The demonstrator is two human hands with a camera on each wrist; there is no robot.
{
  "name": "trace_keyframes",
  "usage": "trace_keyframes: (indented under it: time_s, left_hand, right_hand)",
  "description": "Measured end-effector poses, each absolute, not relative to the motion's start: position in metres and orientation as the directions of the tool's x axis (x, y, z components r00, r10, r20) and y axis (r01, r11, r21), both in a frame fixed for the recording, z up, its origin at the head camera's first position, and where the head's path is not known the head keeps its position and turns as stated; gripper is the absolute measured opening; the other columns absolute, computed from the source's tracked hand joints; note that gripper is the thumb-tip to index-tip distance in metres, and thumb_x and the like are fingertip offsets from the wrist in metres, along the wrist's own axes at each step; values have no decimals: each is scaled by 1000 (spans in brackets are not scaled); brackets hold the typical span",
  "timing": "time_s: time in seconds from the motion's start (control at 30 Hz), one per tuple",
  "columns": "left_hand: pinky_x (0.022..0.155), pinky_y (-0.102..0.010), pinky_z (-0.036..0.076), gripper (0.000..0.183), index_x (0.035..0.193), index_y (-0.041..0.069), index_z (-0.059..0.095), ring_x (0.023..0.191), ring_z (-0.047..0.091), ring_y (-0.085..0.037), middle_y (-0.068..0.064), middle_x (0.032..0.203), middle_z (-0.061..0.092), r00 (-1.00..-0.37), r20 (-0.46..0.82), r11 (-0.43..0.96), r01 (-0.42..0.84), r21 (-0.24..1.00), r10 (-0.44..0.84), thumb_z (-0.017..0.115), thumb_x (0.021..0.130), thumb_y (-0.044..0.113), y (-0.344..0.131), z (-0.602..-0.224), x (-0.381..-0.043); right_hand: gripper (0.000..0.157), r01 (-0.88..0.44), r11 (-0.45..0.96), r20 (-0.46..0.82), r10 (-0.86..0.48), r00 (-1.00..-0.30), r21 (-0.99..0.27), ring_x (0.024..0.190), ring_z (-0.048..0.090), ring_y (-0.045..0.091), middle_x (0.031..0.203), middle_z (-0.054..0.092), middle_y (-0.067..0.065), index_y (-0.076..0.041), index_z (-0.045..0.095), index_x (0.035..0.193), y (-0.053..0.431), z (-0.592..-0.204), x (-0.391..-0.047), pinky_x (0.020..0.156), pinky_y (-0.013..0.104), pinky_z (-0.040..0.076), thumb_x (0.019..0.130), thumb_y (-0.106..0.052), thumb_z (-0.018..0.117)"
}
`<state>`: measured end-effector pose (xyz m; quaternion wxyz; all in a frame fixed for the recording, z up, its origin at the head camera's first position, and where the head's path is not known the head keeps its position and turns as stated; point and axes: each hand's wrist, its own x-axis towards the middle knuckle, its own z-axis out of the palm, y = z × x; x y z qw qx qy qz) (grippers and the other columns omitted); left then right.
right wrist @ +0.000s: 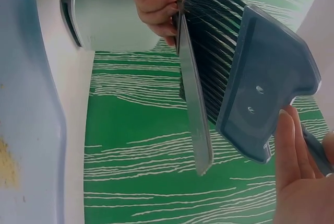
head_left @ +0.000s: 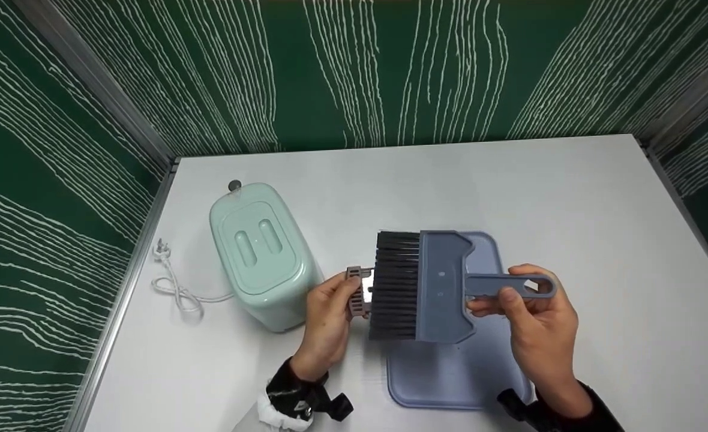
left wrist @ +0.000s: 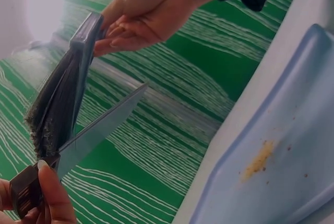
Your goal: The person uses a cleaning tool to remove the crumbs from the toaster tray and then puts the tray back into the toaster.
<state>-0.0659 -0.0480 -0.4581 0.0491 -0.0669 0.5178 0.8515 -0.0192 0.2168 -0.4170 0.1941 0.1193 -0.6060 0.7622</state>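
Note:
My left hand (head_left: 325, 321) grips the brown slotted end of a flat metal crumb tray (head_left: 368, 288), thumb on top. Most of this piece is behind the brush in the head view; the left wrist view shows its thin plate (left wrist: 104, 130) tilted on edge. My right hand (head_left: 543, 333) holds a blue-grey hand brush (head_left: 444, 288) by its handle, with the thumb on the upper face. The dark bristles (head_left: 395, 288) point left and appear to lie against the plate. Below both hands is a blue tray (head_left: 432, 384), with yellow crumbs (left wrist: 258, 161) scattered on it.
A mint-green toaster (head_left: 264, 246) with a lid on top stands left of the hands. Its white cord and plug (head_left: 177, 285) lie on the white table (head_left: 600, 240). Green panels with white lines (head_left: 342, 72) rise behind and at the sides.

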Motion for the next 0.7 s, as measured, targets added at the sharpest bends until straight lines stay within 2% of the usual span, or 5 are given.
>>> trace_keyframes:
  time_s: [0.27,0.47,0.7]
  left_hand:
    - [67,-26,60,25,115,-18,68,80,70,-20,-16,96,74,-983,-180,-455,-172,874,25,58,101,1,-47,-459,-65]
    - [59,-23,56,25,115,-17,69,73,68,-17,-16,93,73,-983,-181,-452,-167,876,12,60,100,1,-46,-458,-65]
    - [59,-23,57,23,112,-16,70,73,68,-17,-15,91,73,-982,-190,-445,-167,880,-7,62,99,1,-46,-456,-66]
  right_hand:
    - [27,-435,-84,423,128,-897,-897,77,77,21,92,77,14,10,52,129,219,-420,-21,71,30,64,102,16,52]
    - [26,-445,-67,436,121,-892,-893,76,77,20,90,77,15,12,51,127,221,-419,-22,69,28,63,102,16,52]
    - [25,-468,-60,456,148,-878,-882,74,76,19,90,76,13,15,51,125,225,-414,-22,67,26,63,100,17,53]
